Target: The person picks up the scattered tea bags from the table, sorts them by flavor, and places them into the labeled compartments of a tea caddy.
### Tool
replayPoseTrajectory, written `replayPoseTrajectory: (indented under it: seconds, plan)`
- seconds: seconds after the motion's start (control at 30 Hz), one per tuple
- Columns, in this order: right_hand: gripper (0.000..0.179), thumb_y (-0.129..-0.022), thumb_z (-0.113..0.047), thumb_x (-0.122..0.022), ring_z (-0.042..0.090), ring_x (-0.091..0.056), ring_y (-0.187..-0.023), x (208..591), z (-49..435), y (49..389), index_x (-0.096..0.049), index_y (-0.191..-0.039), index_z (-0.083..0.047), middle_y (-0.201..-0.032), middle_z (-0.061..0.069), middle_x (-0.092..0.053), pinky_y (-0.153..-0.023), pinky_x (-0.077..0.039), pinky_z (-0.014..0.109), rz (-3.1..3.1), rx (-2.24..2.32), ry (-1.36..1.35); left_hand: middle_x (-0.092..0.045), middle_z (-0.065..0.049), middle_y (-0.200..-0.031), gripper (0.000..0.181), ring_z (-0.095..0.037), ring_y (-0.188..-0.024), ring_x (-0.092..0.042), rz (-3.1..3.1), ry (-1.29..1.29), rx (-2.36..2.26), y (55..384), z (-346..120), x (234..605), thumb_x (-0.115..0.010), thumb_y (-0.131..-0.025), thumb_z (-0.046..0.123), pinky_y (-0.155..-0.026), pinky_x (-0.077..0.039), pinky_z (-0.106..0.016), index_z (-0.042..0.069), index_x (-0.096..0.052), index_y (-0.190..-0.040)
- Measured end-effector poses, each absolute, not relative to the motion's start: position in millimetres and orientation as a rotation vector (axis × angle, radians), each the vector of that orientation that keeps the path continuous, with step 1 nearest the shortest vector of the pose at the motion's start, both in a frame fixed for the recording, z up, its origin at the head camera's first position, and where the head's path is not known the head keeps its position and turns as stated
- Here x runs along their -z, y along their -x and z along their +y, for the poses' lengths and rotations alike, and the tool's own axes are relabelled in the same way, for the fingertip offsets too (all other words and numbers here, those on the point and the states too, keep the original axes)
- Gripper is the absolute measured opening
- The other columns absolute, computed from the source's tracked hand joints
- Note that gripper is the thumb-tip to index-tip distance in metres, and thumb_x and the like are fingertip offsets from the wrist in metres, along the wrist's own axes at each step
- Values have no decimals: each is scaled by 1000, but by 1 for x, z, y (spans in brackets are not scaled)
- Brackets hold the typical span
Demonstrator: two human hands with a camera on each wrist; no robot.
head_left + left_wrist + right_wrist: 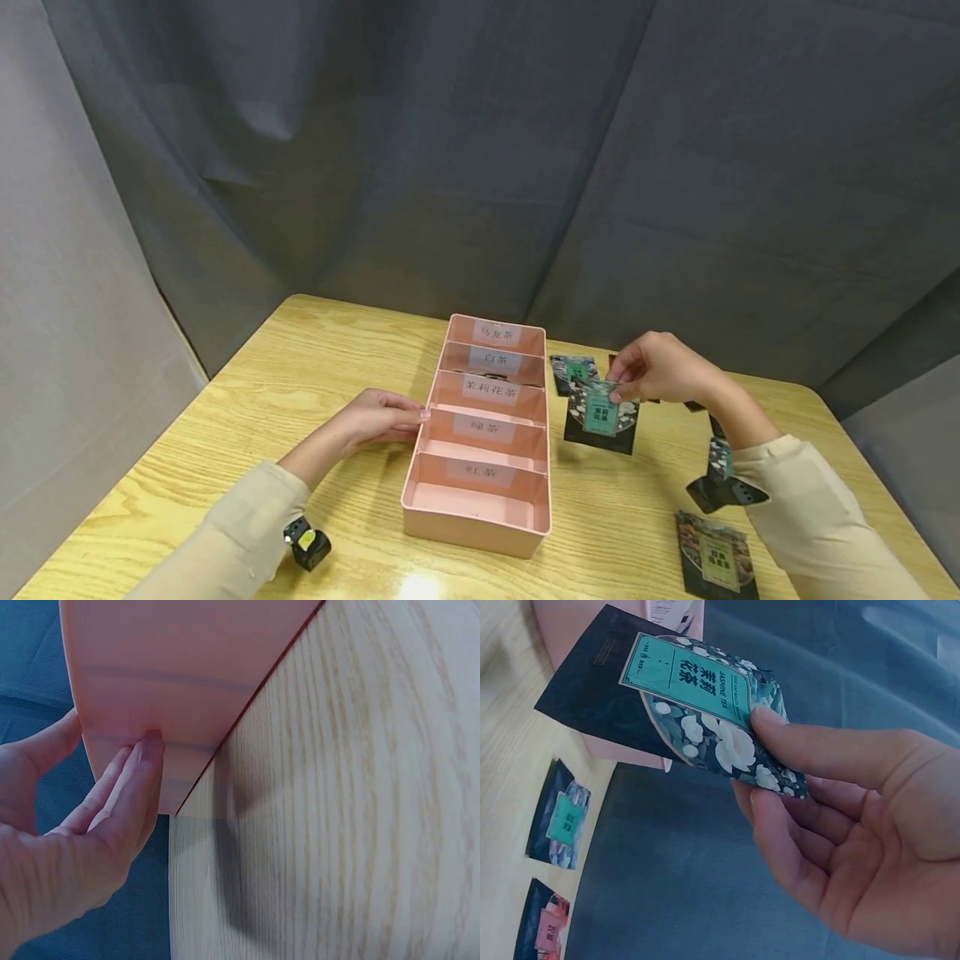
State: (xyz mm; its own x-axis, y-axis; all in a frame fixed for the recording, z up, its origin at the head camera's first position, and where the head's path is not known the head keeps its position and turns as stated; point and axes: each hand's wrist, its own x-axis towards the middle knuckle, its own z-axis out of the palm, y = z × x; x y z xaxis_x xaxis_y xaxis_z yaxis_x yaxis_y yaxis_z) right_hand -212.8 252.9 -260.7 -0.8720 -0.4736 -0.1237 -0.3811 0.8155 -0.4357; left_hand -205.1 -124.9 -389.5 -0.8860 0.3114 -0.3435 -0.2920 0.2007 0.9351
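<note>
My right hand (660, 367) pinches the top edge of a dark jasmine tea sachet (697, 705) between thumb and fingers. The sachet has a teal label and white flowers, and hangs upright above the table just right of a long pink divided box (476, 527). At the box's left side, my left hand (382, 417) grips the wall, thumb at the rim and fingers (127, 787) against the outer face. Paper labels in Chinese, such as the jasmine label (491, 390), mark the compartments. Something dark shows in the white tea compartment (491, 362).
Behind the held sachet lies another teal-labelled sachet (564, 821), with a red-labelled sachet (547, 926) beside it, mostly hidden in the head view. A sachet with a green label (718, 558) lies at the front right. Dark cloth (450, 167) hangs behind the wooden table (300, 367).
</note>
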Motion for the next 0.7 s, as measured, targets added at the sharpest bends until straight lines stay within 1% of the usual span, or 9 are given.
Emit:
replayPoseTrajectory:
  seconds: [0.27, 0.47, 0.57, 0.7]
  plan:
    - [14, -77, -15, -80, 8, -60, -63, 255, 247, 210, -75, -87, -7, -75, 0, -72, -54, -51, 22, 2808, 580, 675, -69, -21, -115, 38, -16, -95, -71, 2020, -6, -1737, 205, -125, 390, -64, -92, 16, -93, -58, -35, -9, -60, -120]
    - [11, -78, -14, -79, 9, -63, -65, 250, 242, 211, -75, -87, -9, -75, -2, -72, -56, -53, 21, 2846, 560, 687, -68, -21, -116, 39, -17, -96, -71, 2019, -16, -1741, 205, -125, 390, -64, -92, 17, -94, -58, -36, -10, -59, -121]
    - [10, -78, -13, -78, 13, -65, -67, 248, 239, 210, -75, -87, -9, -75, -1, -73, -57, -54, 22, 2845, 576, 694, -68, -21, -116, 40, -16, -96, -71, 2022, -20, -1736, 205, -125, 390, -65, -92, 18, -94, -58, -36, -9, -59, -121]
    - [9, -78, -12, -78, 14, -67, -68, 246, 234, 210, -74, -86, -9, -75, -1, -73, -58, -54, 22, 2857, 590, 717, -68, -21, -116, 40, -16, -96, -70, 2025, -19, -1731, 204, -125, 390, -65, -92, 18, -94, -57, -36, -9, -59, -121]
